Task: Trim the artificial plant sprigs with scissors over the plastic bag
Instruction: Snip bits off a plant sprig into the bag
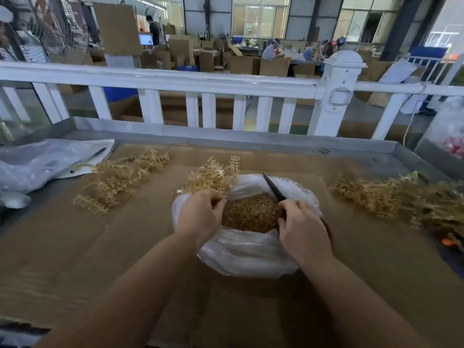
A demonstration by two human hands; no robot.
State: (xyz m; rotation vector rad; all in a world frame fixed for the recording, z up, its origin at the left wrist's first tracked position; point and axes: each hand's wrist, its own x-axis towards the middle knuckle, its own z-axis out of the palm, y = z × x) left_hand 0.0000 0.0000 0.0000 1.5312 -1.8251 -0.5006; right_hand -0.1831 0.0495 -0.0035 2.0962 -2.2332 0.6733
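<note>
Head view: right hand [302,228] curled round scissors [274,189], dark blades closed, tip pointing up and away over bag [248,252]. Left hand [199,214] curled at bag's far-left rim, fingertips pinched; what it holds too small to tell. Bag half full of trimmings. Sprigs [213,178] just behind bag, more left [118,179] and right [371,194]. Risk: blades near left fingers; off-centre cut drops bits onto cardboard [125,247].

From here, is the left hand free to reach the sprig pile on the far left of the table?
Probably not at once. The left hand already pinches a sprig at the bag rim. The path to the left pile lies over bare cardboard, with nothing between.
</note>
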